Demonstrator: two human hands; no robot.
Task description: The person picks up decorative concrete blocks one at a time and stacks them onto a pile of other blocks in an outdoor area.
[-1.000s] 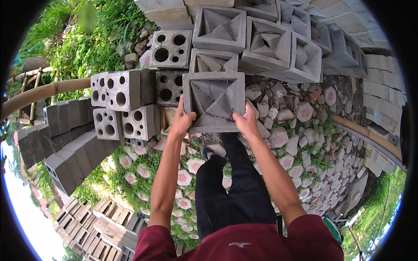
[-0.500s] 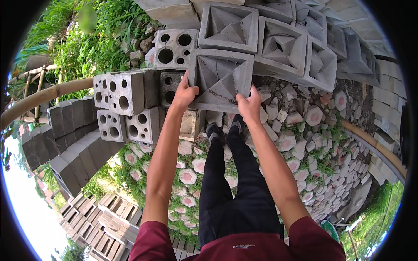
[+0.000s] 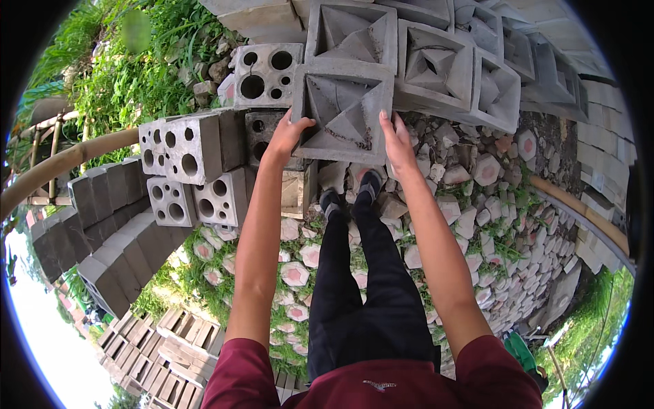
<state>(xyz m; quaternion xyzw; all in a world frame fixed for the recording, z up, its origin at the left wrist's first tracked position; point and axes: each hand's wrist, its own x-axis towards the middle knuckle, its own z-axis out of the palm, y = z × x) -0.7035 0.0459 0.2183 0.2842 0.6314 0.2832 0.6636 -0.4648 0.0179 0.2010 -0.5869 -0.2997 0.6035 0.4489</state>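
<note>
A grey concrete vent block (image 3: 338,116) with a square rim and slanted, pyramid-like faces inside lies in front of me, against a row of similar blocks. On its left edge, my left hand (image 3: 289,138) is closed, thumb over the rim and fingers along the side, partly hidden. My right hand (image 3: 398,142) is at the block's right side with fingers stretched out and the thumb tip by the rim. Directly behind stands another vent block (image 3: 351,34), and a third (image 3: 434,67) sits to its right.
Concrete blocks with round holes (image 3: 269,75) are stacked at the left, beside a bamboo pole (image 3: 75,158). Broken stones and hexagonal pavers (image 3: 295,274) cover the ground around my shoes (image 3: 368,183). Another bamboo pole (image 3: 579,213) lies at the right.
My right hand has loosened: its thumb has come off the block's face and its fingers have straightened along the side. The left hand keeps its hold, and the view has shifted slightly.
</note>
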